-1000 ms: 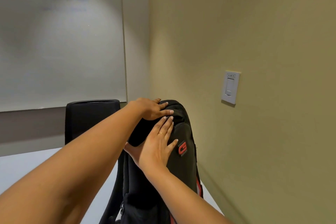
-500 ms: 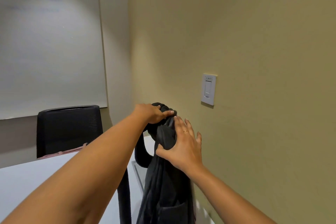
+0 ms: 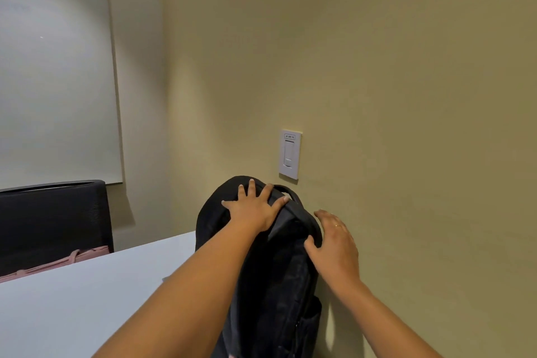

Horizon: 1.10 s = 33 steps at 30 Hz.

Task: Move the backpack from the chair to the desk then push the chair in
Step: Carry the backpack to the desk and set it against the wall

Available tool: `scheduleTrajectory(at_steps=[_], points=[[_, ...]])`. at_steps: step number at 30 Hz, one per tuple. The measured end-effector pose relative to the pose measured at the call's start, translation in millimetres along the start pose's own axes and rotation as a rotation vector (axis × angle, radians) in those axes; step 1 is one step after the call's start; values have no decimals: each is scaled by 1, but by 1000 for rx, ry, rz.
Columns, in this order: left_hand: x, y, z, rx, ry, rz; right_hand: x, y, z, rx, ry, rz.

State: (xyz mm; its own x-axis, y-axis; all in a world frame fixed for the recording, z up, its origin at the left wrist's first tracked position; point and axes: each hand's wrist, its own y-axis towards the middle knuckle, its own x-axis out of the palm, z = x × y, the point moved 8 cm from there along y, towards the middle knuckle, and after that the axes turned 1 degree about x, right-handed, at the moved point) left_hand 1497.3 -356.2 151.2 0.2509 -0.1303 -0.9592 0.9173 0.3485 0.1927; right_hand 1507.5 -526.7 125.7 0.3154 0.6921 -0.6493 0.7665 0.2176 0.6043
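The black backpack (image 3: 276, 285) stands upright on the white desk (image 3: 87, 299), at the desk's right end, right by the beige wall. My left hand (image 3: 252, 209) lies flat on the top of the backpack with its fingers spread, just in front of the carry handle. My right hand (image 3: 334, 244) rests against the backpack's upper right side, thumb on the fabric and fingers loosely curved between pack and wall. Neither hand is closed around the backpack. The pack's lower part is hidden by my arms.
A black mesh chair (image 3: 52, 221) stands behind the desk's far edge at the left, with something pink (image 3: 58, 263) on its seat. A whiteboard (image 3: 55, 81) hangs on the back wall. A white light switch (image 3: 290, 154) sits on the right wall just above the backpack.
My left hand has let go of the backpack's top handle and now lies flat on top. The backpack has turned and settled upright on the desk by the wall. My right hand slid to its side.
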Motion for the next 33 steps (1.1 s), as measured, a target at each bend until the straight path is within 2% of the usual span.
scheduleTrajectory(at_steps=[4, 7, 15, 18, 21, 24, 27, 30, 33], points=[[15, 10, 0, 15, -103, 52, 5, 4, -5, -56, 23, 19], [24, 20, 7, 31, -150, 82, 18, 5, -14, -143, 1, -43], [38, 44, 21, 55, -197, 146, 37, 20, 3, -182, -359, -89], [38, 48, 16, 58, -201, 169, 38, 21, 3, -196, -371, -73], [35, 44, 10, 122, -317, 219, 36, 14, -3, -180, -233, -64], [24, 30, -12, 214, -556, 366, 34, 4, -10, -45, 34, -88], [28, 26, -60, 123, -567, 450, 33, -13, -24, 93, 194, -28], [49, 34, -101, 18, -471, 320, 49, -36, -41, 210, 292, -33], [73, 42, -126, 9, -454, 141, 83, -55, -54, 361, 426, -119]])
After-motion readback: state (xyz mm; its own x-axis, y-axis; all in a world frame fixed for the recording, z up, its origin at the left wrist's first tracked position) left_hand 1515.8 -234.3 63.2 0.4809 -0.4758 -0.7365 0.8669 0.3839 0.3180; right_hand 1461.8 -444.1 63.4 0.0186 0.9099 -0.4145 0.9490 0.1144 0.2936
